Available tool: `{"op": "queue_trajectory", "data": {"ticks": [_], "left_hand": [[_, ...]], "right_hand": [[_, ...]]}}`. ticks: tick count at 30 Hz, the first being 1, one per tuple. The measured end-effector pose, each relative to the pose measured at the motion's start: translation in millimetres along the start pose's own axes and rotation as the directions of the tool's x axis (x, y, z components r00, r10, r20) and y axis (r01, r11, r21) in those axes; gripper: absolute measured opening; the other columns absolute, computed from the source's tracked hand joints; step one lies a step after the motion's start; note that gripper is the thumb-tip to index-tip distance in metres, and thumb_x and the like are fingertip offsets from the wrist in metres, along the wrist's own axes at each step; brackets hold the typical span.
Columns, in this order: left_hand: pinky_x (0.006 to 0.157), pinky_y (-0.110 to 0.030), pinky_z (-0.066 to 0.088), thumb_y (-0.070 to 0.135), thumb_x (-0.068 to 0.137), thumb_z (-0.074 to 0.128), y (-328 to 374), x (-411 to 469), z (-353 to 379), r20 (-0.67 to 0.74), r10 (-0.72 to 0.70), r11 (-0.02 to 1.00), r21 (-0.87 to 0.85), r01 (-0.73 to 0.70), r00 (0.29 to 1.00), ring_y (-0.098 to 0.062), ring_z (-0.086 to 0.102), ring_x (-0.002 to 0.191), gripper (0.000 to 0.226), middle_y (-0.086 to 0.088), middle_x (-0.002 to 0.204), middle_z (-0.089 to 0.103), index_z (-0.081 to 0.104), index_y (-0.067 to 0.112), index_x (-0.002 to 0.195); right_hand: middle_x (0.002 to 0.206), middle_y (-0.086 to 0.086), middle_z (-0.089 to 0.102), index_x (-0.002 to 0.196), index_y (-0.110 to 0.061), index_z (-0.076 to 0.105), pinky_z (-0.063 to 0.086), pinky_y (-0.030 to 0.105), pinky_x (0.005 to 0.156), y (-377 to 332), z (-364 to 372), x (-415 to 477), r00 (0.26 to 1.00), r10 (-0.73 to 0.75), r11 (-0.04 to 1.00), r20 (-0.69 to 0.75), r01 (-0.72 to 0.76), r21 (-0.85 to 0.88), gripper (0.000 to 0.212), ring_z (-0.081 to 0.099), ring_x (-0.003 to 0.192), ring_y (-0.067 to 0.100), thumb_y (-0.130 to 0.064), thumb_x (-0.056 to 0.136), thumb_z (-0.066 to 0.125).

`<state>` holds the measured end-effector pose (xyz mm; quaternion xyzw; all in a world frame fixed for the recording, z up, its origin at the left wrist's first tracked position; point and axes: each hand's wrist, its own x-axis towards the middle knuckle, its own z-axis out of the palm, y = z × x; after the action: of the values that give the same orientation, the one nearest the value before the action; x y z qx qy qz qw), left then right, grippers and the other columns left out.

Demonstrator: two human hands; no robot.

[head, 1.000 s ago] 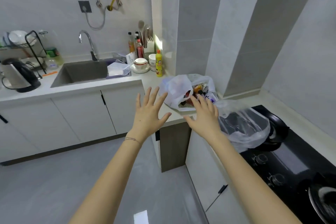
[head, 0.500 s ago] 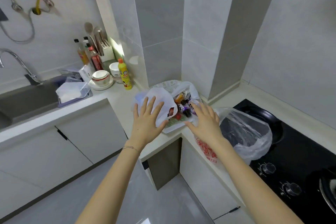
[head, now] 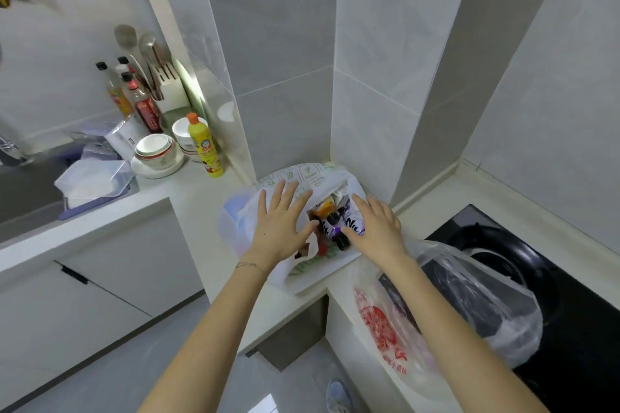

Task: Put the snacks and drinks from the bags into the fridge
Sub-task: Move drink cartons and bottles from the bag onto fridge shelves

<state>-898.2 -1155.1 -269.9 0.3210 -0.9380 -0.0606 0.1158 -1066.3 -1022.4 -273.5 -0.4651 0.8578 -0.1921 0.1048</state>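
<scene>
Head view, left arm: bare, stretched forward from the lower edge, a thin bracelet (head: 248, 265) at the wrist.
Left hand (head: 280, 225): fingers spread and flat, palm down on the left side of the white bag (head: 241, 228), grasping nothing.
Right arm: bare, reaching forward from lower right, passing over the clear bag (head: 469, 295).
Right hand (head: 377, 228): fingers open and slightly curled, resting at the right edge of the white bag's mouth, touching the purple bottle (head: 339, 228); whether it grips the bottle cannot be told.
White bag: on the bench (head: 201, 191) in the corner, mouth open between the hands, bottles and packets inside.
Clear bag: just right of it, red print, lying partly on the black stove (head: 570, 295).
Yellow bottle (head: 203, 144): upright on the bench, left of the white bag.
</scene>
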Motion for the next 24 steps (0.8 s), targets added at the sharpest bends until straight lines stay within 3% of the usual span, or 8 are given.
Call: {"op": "queue_trajectory", "data": {"ticks": [4,9,11,16,21,24], "left_hand": [[0.118,-0.050,-0.009,0.067,0.086,0.012,9.2,34.6,16.4,-0.008,0.006,1.000,-0.020,-0.006,1.000,-0.024,0.003,0.151,0.078,-0.001,0.162,0.019,0.033,0.029,0.150],[0.116,-0.045,-0.017,0.061,0.089,0.013,17.0,58.9,37.0,0.070,0.016,0.999,-0.031,-0.014,0.997,-0.023,0.001,0.151,0.071,0.001,0.162,0.018,0.034,0.029,0.149],[0.116,-0.047,-0.016,0.057,0.093,0.018,18.3,68.6,45.0,0.108,0.053,0.998,-0.026,-0.051,0.993,-0.024,0.000,0.151,0.066,0.001,0.162,0.019,0.035,0.027,0.148],[0.116,-0.051,-0.013,0.054,0.087,0.006,13.5,89.8,62.8,0.164,0.154,0.988,-0.034,-0.151,0.974,-0.026,0.002,0.151,0.075,0.000,0.162,0.020,0.033,0.024,0.150],[0.114,-0.049,-0.012,0.046,0.093,0.015,-1.3,103.3,75.9,0.178,0.270,0.963,-0.055,-0.265,0.946,-0.025,0.008,0.150,0.066,0.000,0.159,0.027,0.033,0.019,0.151],[0.114,-0.053,-0.007,0.048,0.089,0.022,-13.0,110.9,83.4,0.238,0.264,0.964,-0.042,-0.261,0.935,-0.027,0.013,0.149,0.069,-0.001,0.158,0.031,0.038,0.019,0.149]], "right_hand": [[0.158,0.003,0.023,0.152,-0.029,0.023,0.019,0.043,0.117,13.0,6.6,37.0,0.999,-0.019,1.000,0.039,0.019,0.015,0.069,0.016,0.145,0.024,-0.048,0.093,0.054],[0.156,0.002,0.028,0.151,-0.024,0.027,0.025,0.040,0.115,24.7,16.9,64.8,0.997,-0.039,0.999,0.073,0.037,0.020,0.068,0.023,0.143,0.023,-0.043,0.093,0.056],[0.156,0.002,0.028,0.151,-0.022,0.028,0.024,0.039,0.116,28.2,22.1,71.9,0.996,-0.028,0.998,0.090,0.024,0.054,0.067,0.024,0.142,0.022,-0.039,0.094,0.057],[0.154,0.002,0.033,0.149,-0.015,0.035,0.023,0.029,0.115,32.0,37.8,81.3,0.997,-0.017,0.981,0.075,0.002,0.191,0.059,0.027,0.142,0.019,-0.026,0.095,0.058],[0.153,0.002,0.035,0.147,-0.014,0.038,0.024,0.027,0.115,32.0,48.6,96.2,0.996,-0.037,0.980,0.087,0.019,0.196,0.057,0.027,0.143,0.017,-0.022,0.094,0.059],[0.155,0.002,0.030,0.149,-0.015,0.034,0.023,0.028,0.115,34.9,50.7,108.5,0.993,-0.011,0.985,0.119,-0.010,0.174,0.063,0.025,0.144,0.018,-0.027,0.093,0.060]]}}
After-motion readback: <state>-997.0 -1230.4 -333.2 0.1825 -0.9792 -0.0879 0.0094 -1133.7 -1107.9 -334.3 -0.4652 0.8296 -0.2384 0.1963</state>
